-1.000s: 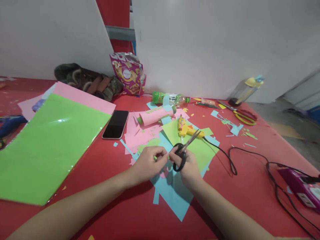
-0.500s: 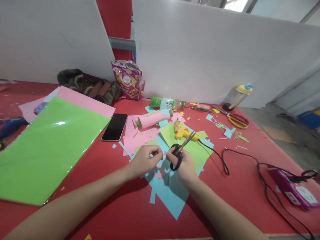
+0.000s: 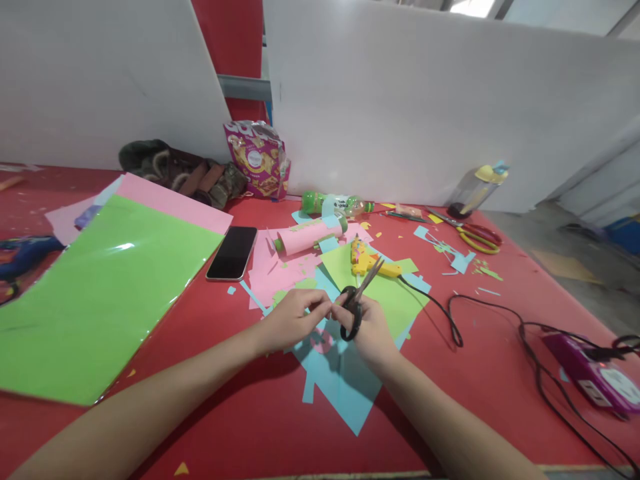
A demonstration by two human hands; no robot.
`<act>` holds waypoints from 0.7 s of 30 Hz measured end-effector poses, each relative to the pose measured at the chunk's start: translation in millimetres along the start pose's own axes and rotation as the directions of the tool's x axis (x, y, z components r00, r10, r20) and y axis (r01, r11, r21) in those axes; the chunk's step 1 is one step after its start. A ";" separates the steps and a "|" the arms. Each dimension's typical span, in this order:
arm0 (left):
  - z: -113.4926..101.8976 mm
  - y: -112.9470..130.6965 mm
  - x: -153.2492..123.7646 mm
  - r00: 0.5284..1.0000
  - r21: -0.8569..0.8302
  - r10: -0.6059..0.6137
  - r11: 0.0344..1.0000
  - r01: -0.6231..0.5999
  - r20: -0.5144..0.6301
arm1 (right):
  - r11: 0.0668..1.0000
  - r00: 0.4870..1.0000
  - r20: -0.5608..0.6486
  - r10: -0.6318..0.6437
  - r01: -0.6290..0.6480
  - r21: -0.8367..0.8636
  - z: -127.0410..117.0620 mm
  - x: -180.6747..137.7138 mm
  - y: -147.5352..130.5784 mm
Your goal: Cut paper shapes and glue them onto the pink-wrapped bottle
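Note:
My right hand [image 3: 369, 331] grips black-handled scissors [image 3: 356, 303], blades pointing up and away. My left hand [image 3: 295, 321] is closed in a pinch right beside it; what it pinches is too small to make out. Both hands hover over blue paper [image 3: 345, 387] and green paper [image 3: 395, 300] lying on the red table [image 3: 240, 407]. A yellow glue gun [image 3: 367, 262] lies just beyond the scissor tips. A pink paper-wrapped tube [image 3: 306, 237] rests behind on pink scraps.
Large green sheet [image 3: 95, 293] over a pink one at left, black phone [image 3: 232, 253] beside it. Snack bag [image 3: 256, 159], green-capped bottle [image 3: 335, 202], red-yellow scissors [image 3: 475, 237], water bottle [image 3: 477, 190] along the back. Black cable [image 3: 505, 333] runs to a purple power strip [image 3: 595, 373] at right.
The view shifted slightly. My hands stayed together over the paper; the scissor blades tilted a little more upright.

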State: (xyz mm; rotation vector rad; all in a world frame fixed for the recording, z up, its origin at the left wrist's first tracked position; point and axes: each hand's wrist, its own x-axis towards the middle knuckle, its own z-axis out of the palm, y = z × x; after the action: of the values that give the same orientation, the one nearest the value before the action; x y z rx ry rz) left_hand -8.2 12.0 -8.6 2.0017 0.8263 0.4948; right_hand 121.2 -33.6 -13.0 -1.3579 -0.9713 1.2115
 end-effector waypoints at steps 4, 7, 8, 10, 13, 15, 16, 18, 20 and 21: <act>-2.3 0.8 0.5 1.000 0.023 0.011 1.000 -0.011 -0.014 | 1.000 1.000 0.000 0.001 -0.001 0.010 -0.4 -0.5 0.3; -8.6 0.9 2.0 0.999 0.050 0.025 0.998 -0.023 -0.044 | 1.000 1.000 0.015 0.001 -0.001 0.012 -0.7 -0.7 2.1; -11.8 0.8 2.6 0.998 0.049 0.026 0.999 -0.023 -0.061 | 1.000 1.000 0.027 0.009 -0.009 0.009 -0.7 -0.6 3.4; -19.7 0.8 3.5 0.995 0.023 0.021 1.000 -0.019 -0.100 | 0.999 0.996 0.077 0.045 -0.045 0.001 -0.6 -0.1 7.2; -33.4 3.0 3.6 0.986 -0.010 0.025 1.000 -0.027 -0.166 | 0.994 0.966 0.233 0.110 -0.111 -0.010 -0.7 0.1 13.0; -41.9 6.0 2.9 0.982 -0.021 0.029 0.999 -0.034 -0.187 | 0.994 0.928 0.358 0.104 -0.106 -0.014 -1.5 -0.6 14.8; -45.5 7.7 2.4 0.981 -0.020 0.024 0.999 -0.028 -0.192 | 0.996 0.907 0.411 0.088 -0.089 -0.016 -2.3 -1.0 14.7; -50.8 10.9 1.5 0.983 -0.023 0.013 1.000 -0.017 -0.185 | 0.999 0.867 0.496 0.052 -0.042 -0.032 -4.3 -1.8 13.1; -53.7 13.5 0.7 0.987 -0.015 0.009 1.000 -0.012 -0.163 | 0.997 0.834 0.551 0.044 0.000 -0.080 -6.6 -2.2 10.4; -54.2 14.6 0.4 0.989 -0.004 0.009 1.000 -0.010 -0.148 | 0.993 0.821 0.568 0.052 0.017 -0.115 -7.6 -2.2 8.9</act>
State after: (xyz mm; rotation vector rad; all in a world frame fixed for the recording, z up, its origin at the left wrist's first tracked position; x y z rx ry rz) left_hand -36.2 38.4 32.4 1.9835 0.9056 0.6567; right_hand 127.8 -38.4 -21.8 -1.0998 -1.4690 1.6474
